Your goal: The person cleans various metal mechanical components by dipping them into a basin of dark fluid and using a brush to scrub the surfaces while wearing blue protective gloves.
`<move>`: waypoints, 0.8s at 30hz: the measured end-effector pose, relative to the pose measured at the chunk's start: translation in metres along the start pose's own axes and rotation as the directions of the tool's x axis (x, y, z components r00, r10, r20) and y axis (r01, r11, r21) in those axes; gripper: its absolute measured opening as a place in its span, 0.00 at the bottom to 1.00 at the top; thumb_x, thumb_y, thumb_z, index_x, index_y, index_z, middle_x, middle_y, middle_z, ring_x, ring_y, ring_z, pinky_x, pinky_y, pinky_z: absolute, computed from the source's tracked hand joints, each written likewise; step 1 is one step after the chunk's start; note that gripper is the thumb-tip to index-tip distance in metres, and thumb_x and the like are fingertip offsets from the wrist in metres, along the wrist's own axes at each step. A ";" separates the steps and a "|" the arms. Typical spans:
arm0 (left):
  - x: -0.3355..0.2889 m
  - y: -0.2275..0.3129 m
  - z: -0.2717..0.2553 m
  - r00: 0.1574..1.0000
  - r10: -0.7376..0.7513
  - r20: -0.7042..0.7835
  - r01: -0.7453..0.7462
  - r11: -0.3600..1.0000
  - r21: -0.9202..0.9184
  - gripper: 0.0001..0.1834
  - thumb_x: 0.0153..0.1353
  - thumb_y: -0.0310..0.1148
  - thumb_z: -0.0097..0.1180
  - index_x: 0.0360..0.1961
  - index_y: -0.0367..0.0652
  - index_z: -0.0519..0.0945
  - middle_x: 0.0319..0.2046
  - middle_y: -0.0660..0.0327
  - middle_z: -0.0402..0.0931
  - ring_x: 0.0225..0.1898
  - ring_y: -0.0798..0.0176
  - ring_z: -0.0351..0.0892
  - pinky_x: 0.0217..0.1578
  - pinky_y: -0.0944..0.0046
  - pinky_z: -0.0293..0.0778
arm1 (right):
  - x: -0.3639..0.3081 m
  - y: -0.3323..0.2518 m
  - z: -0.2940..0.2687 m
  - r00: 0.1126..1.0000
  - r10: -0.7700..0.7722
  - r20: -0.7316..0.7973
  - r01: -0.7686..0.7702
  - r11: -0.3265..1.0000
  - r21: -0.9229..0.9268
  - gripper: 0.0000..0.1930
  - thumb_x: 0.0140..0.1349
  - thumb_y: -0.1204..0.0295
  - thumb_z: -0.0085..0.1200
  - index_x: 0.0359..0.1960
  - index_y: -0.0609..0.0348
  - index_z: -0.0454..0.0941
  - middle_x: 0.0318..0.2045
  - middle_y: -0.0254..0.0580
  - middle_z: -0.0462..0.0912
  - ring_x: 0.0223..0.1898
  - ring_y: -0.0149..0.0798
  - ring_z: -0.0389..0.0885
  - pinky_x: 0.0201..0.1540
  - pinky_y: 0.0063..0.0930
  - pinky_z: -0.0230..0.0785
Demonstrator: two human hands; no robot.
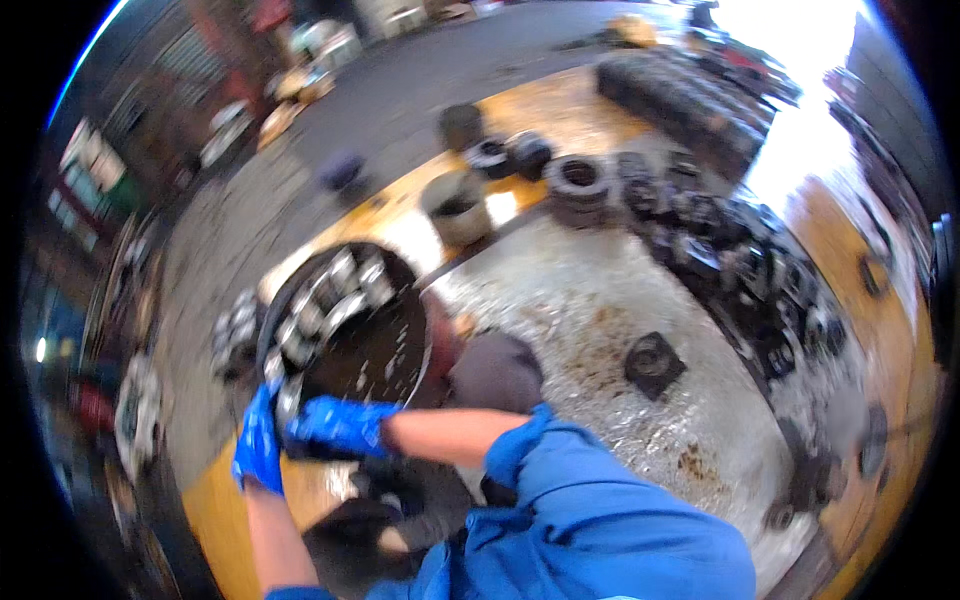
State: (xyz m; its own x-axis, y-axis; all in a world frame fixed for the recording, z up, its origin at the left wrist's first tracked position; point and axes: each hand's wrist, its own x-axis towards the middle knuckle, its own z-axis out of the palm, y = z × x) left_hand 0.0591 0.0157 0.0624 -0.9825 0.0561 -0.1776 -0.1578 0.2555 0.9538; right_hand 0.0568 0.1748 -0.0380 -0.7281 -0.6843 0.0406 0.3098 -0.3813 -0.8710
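My left hand (258, 442), in a blue glove, is at the near left rim of a round tub (262, 345). Its fingers are bent against a shiny metal piece (288, 398). Close beside it, my right hand (338, 424), gloved in blue too, is closed, reaching across from the right; what it grips is hidden. Dark liquid (370, 350) fills much of the tub. Several shiny metal parts (340, 312) sit in a curved row along its far left inside. Blur hides finer detail of the fingers.
A wet metal plate (540, 265) lies to the right, bearing a dark square part (653, 365) and many dark machined parts (745, 265). Beyond the tub stand a grey can (455, 208) and a stack of rings (578, 190). More metal parts (235, 335) lie left of the tub.
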 end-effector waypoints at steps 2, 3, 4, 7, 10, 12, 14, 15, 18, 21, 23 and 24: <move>0.013 -0.004 -0.027 1.000 -0.024 0.004 0.024 0.999 0.023 0.23 0.80 0.43 0.46 0.68 0.44 0.77 0.66 0.55 0.78 0.64 0.57 0.79 0.64 0.56 0.75 | 0.008 -0.010 0.000 0.998 0.008 0.058 -0.010 0.999 0.047 0.14 0.74 0.62 0.59 0.48 0.59 0.87 0.41 0.33 0.86 0.41 0.29 0.80 0.48 0.31 0.75; 0.021 -0.016 -0.034 0.999 -0.041 0.021 0.041 0.999 0.004 0.23 0.80 0.43 0.46 0.69 0.45 0.76 0.66 0.54 0.78 0.64 0.56 0.79 0.63 0.56 0.75 | 0.011 -0.007 -0.004 0.993 -0.109 0.053 0.101 0.985 0.140 0.15 0.75 0.63 0.57 0.51 0.61 0.86 0.45 0.36 0.87 0.44 0.31 0.81 0.52 0.32 0.75; 0.013 -0.024 -0.053 0.997 -0.073 -0.002 0.073 0.997 -0.006 0.24 0.80 0.43 0.46 0.70 0.46 0.75 0.66 0.54 0.78 0.64 0.56 0.79 0.63 0.56 0.76 | 0.007 -0.015 0.001 0.994 -0.070 0.087 0.066 0.997 0.051 0.15 0.77 0.63 0.55 0.52 0.62 0.86 0.46 0.38 0.87 0.47 0.33 0.83 0.56 0.33 0.76; 0.020 -0.047 -0.080 0.996 -0.079 0.037 0.082 0.993 -0.084 0.25 0.80 0.43 0.47 0.72 0.47 0.73 0.68 0.53 0.77 0.65 0.56 0.79 0.63 0.57 0.76 | 0.011 -0.012 0.005 0.999 -0.040 0.014 0.035 0.973 0.230 0.19 0.77 0.60 0.56 0.58 0.63 0.82 0.49 0.41 0.87 0.50 0.35 0.85 0.58 0.35 0.77; 0.027 -0.079 -0.104 0.995 -0.061 0.075 0.074 0.979 -0.189 0.26 0.80 0.43 0.48 0.75 0.49 0.70 0.69 0.52 0.76 0.65 0.55 0.79 0.62 0.58 0.77 | 0.019 -0.003 0.004 0.988 0.143 -0.055 -0.132 0.977 0.167 0.21 0.76 0.60 0.58 0.61 0.65 0.79 0.51 0.42 0.87 0.49 0.36 0.86 0.56 0.35 0.79; 0.032 -0.100 -0.118 0.972 -0.236 0.022 0.234 0.941 -0.244 0.28 0.80 0.44 0.49 0.77 0.52 0.67 0.66 0.53 0.78 0.62 0.56 0.82 0.59 0.58 0.79 | 0.018 0.002 0.013 0.989 0.144 -0.046 -0.133 0.973 0.190 0.22 0.75 0.61 0.59 0.61 0.67 0.79 0.51 0.43 0.87 0.48 0.37 0.86 0.53 0.36 0.80; 0.042 -0.092 -0.099 0.921 -0.389 -0.024 0.377 0.904 -0.204 0.26 0.79 0.46 0.50 0.74 0.57 0.70 0.56 0.55 0.85 0.51 0.58 0.87 0.49 0.59 0.83 | 0.015 -0.001 0.004 0.973 0.213 -0.095 -0.194 0.965 0.175 0.22 0.75 0.62 0.60 0.61 0.67 0.79 0.50 0.44 0.88 0.48 0.36 0.87 0.53 0.36 0.80; 0.039 -0.072 -0.079 0.909 -0.416 -0.008 0.409 0.897 -0.165 0.25 0.79 0.47 0.49 0.72 0.54 0.73 0.53 0.55 0.87 0.50 0.60 0.87 0.48 0.62 0.82 | 0.013 -0.003 -0.004 0.960 0.244 -0.135 -0.220 0.961 0.169 0.22 0.75 0.62 0.60 0.61 0.66 0.79 0.50 0.44 0.88 0.48 0.36 0.87 0.53 0.36 0.80; 0.025 -0.069 -0.080 0.925 -0.374 0.070 0.380 0.920 -0.094 0.24 0.79 0.44 0.48 0.72 0.50 0.74 0.57 0.54 0.85 0.50 0.62 0.86 0.49 0.64 0.81 | 0.011 -0.011 0.011 0.974 0.193 -0.116 -0.165 0.963 0.212 0.23 0.74 0.62 0.61 0.62 0.66 0.78 0.51 0.44 0.87 0.50 0.38 0.87 0.55 0.37 0.80; 0.025 -0.061 -0.066 0.968 -0.206 0.142 0.211 0.977 -0.023 0.23 0.79 0.36 0.47 0.72 0.45 0.75 0.61 0.54 0.82 0.54 0.61 0.85 0.52 0.63 0.80 | 0.013 -0.009 0.006 0.978 0.168 -0.123 -0.153 0.981 0.124 0.24 0.75 0.62 0.61 0.64 0.66 0.78 0.54 0.44 0.86 0.51 0.39 0.86 0.58 0.38 0.79; 0.034 -0.064 -0.065 0.973 -0.158 0.166 0.161 0.987 -0.001 0.23 0.77 0.32 0.50 0.70 0.42 0.77 0.61 0.54 0.82 0.56 0.61 0.84 0.55 0.62 0.80 | 0.018 0.005 0.000 0.994 0.103 -0.032 -0.096 0.980 0.174 0.25 0.75 0.62 0.61 0.66 0.66 0.76 0.58 0.44 0.85 0.54 0.39 0.85 0.62 0.39 0.77; 0.036 -0.065 -0.069 0.973 -0.169 0.159 0.177 0.984 -0.036 0.22 0.75 0.30 0.53 0.68 0.40 0.79 0.62 0.54 0.82 0.57 0.61 0.83 0.57 0.61 0.80 | 0.024 0.012 0.000 0.995 0.096 -0.028 -0.091 0.984 0.153 0.25 0.75 0.62 0.60 0.66 0.66 0.76 0.59 0.43 0.85 0.55 0.39 0.84 0.62 0.39 0.76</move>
State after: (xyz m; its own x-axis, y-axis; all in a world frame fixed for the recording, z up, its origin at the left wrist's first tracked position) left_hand 0.0267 -0.0653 0.0106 -0.9131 0.1653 -0.3728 -0.3328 0.2262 0.9155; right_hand 0.0434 0.1537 -0.0472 -0.7118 -0.7001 -0.0574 0.4648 -0.4081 -0.7858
